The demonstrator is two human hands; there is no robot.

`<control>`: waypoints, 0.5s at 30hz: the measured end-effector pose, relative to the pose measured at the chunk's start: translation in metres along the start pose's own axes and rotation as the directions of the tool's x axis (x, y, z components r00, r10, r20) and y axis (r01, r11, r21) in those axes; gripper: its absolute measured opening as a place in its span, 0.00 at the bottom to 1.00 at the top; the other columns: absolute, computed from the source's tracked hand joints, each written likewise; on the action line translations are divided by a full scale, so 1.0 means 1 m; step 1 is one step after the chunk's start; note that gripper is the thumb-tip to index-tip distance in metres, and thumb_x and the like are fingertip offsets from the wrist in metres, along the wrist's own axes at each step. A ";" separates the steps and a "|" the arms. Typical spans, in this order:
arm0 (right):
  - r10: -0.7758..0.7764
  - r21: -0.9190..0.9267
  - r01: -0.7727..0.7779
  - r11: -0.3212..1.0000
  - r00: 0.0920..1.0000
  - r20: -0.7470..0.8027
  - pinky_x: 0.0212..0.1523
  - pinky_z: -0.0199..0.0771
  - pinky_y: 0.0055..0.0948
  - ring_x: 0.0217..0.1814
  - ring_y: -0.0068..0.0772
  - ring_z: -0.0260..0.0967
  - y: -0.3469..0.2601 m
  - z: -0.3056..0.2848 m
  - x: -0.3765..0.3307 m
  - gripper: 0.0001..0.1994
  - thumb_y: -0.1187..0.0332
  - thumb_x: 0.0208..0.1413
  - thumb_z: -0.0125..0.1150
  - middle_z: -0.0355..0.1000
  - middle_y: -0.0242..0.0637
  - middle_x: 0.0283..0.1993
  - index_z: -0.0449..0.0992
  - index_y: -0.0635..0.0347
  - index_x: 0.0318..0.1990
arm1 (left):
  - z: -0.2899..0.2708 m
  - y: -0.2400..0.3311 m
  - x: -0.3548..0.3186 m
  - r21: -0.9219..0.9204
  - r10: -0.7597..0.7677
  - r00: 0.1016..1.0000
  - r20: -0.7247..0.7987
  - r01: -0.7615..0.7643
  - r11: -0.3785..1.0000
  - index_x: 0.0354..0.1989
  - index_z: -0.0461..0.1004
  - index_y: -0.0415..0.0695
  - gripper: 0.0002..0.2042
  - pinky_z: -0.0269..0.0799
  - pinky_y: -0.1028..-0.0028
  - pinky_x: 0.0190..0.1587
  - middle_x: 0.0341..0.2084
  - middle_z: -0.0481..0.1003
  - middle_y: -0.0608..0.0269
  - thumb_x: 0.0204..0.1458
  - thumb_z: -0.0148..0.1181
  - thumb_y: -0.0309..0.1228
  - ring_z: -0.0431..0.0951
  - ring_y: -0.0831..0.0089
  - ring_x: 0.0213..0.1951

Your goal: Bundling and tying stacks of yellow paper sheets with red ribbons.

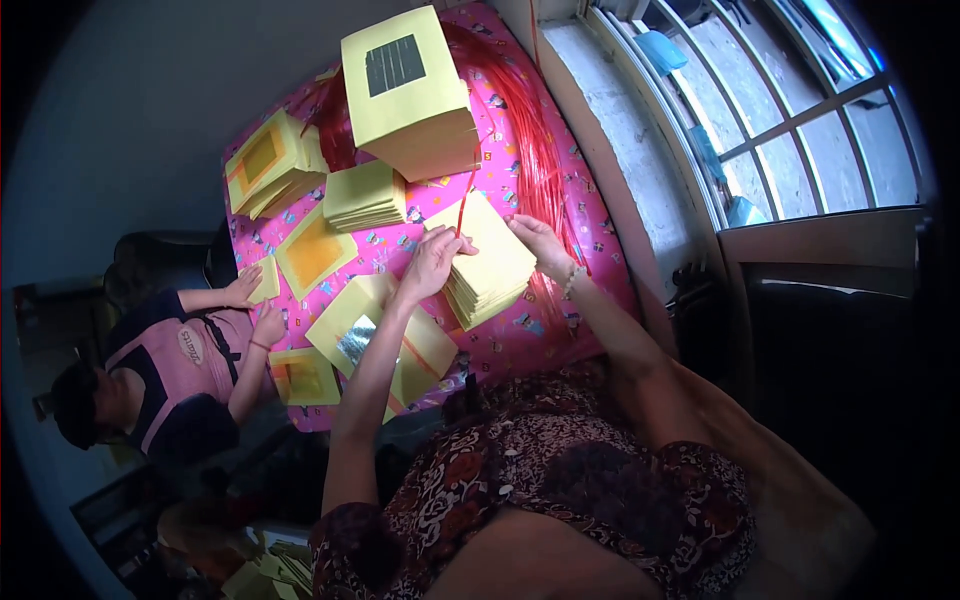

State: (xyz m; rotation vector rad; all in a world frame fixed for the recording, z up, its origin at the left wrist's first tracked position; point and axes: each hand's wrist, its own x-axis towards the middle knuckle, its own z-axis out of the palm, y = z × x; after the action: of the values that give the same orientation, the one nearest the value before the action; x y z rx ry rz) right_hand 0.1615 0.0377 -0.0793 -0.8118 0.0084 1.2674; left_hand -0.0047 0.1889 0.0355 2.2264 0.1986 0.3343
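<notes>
A thick stack of yellow paper sheets (495,262) lies on the table in front of me. My left hand (435,264) rests on the stack's left side, thumb and fingers closed around the end of a thin red plastic strip (465,205). That strip runs up across the paper toward a taller stack. At the stack's right far edge, my right hand (542,244) has its fingertips pressed together. Whatever they pinch is too small to make out. Beside my left forearm lie yellow sheets with a silver foil patch (356,340).
A tall yellow paper block (405,110) stands at the far side, near loose red strips (525,130). Smaller stacks (365,197) (270,165) sit to the left on the pink patterned tablecloth (590,205). At the left, another person (190,345) handles yellow paper. A barred window (760,130) is at right.
</notes>
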 end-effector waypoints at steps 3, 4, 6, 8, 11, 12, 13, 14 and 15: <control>0.025 -0.103 -0.018 0.995 0.997 0.068 0.47 0.74 0.25 0.43 0.25 0.74 -0.006 0.005 -0.007 0.09 0.71 0.58 0.59 0.76 0.34 0.43 0.76 0.63 0.45 | 0.011 0.009 -0.019 -0.146 -0.245 0.970 -0.009 0.241 0.960 0.31 0.71 0.36 0.11 0.72 0.67 0.36 0.28 0.78 0.52 0.60 0.43 0.28 0.79 0.63 0.30; -0.006 -0.210 0.026 0.977 0.995 0.100 0.47 0.74 0.24 0.44 0.24 0.73 -0.007 0.005 -0.008 0.09 0.70 0.58 0.58 0.76 0.34 0.42 0.76 0.63 0.45 | 0.016 0.013 -0.026 -0.104 -0.304 0.951 -0.046 0.299 0.949 0.29 0.69 0.37 0.12 0.72 0.65 0.35 0.24 0.77 0.53 0.61 0.42 0.30 0.79 0.62 0.29; -0.084 -0.465 0.154 0.872 0.982 0.169 0.47 0.73 0.24 0.44 0.24 0.73 -0.010 0.007 -0.014 0.08 0.71 0.57 0.59 0.77 0.33 0.41 0.78 0.62 0.43 | 0.032 0.019 -0.044 -0.118 -0.377 0.916 -0.138 0.363 0.924 0.30 0.68 0.37 0.11 0.71 0.65 0.35 0.22 0.77 0.54 0.61 0.41 0.29 0.79 0.62 0.29; -0.102 -0.561 0.188 0.806 0.978 0.180 0.48 0.73 0.24 0.43 0.23 0.73 -0.014 0.015 -0.021 0.08 0.71 0.57 0.60 0.77 0.32 0.41 0.78 0.62 0.42 | 0.040 0.017 -0.055 -0.106 -0.439 0.858 -0.267 0.427 0.898 0.31 0.68 0.39 0.11 0.71 0.65 0.33 0.20 0.77 0.57 0.61 0.41 0.29 0.79 0.62 0.28; -0.109 -0.668 0.202 0.716 0.978 0.179 0.48 0.72 0.25 0.42 0.23 0.72 -0.021 0.034 -0.035 0.07 0.71 0.55 0.62 0.77 0.31 0.40 0.80 0.61 0.40 | 0.047 0.020 -0.052 -0.139 -0.494 0.819 -0.293 0.475 0.869 0.31 0.68 0.40 0.10 0.68 0.63 0.36 0.19 0.76 0.59 0.61 0.41 0.29 0.78 0.60 0.28; -0.227 -0.770 0.370 0.520 0.929 0.294 0.47 0.72 0.25 0.43 0.24 0.71 -0.024 0.041 -0.039 0.07 0.72 0.54 0.63 0.76 0.31 0.39 0.80 0.59 0.40 | 0.049 0.018 -0.049 -0.144 -0.496 0.814 -0.303 0.475 0.868 0.31 0.68 0.40 0.10 0.68 0.63 0.36 0.19 0.76 0.59 0.61 0.41 0.29 0.78 0.60 0.28; -0.311 -0.812 0.509 0.284 0.850 0.425 0.47 0.71 0.26 0.44 0.25 0.71 -0.028 0.046 -0.043 0.07 0.72 0.53 0.63 0.75 0.32 0.39 0.81 0.57 0.40 | 0.051 0.016 -0.046 -0.094 -0.432 0.848 -0.307 0.425 0.901 0.32 0.68 0.40 0.09 0.66 0.62 0.38 0.19 0.76 0.60 0.60 0.42 0.29 0.77 0.60 0.28; -0.371 -0.848 0.515 0.123 0.817 0.442 0.45 0.72 0.30 0.42 0.35 0.71 -0.030 0.060 -0.051 0.06 0.72 0.48 0.64 0.73 0.36 0.36 0.81 0.54 0.35 | 0.054 0.013 -0.044 -0.044 -0.366 0.879 -0.305 0.371 0.928 0.32 0.69 0.41 0.09 0.64 0.62 0.40 0.18 0.75 0.62 0.60 0.43 0.29 0.76 0.59 0.28; -0.367 -0.849 0.516 0.117 0.816 0.445 0.45 0.72 0.30 0.42 0.35 0.71 -0.033 0.069 -0.053 0.06 0.72 0.48 0.64 0.73 0.36 0.36 0.81 0.54 0.35 | 0.057 0.011 -0.042 -0.050 -0.365 0.878 -0.310 0.369 0.928 0.32 0.69 0.41 0.09 0.64 0.62 0.40 0.18 0.75 0.62 0.60 0.43 0.29 0.76 0.59 0.28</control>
State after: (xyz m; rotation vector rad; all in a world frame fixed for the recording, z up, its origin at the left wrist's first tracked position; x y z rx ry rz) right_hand 0.1423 0.0281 0.0110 -1.6335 -1.1980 0.5752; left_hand -0.0272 0.1291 0.0026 2.0772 0.7874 0.4763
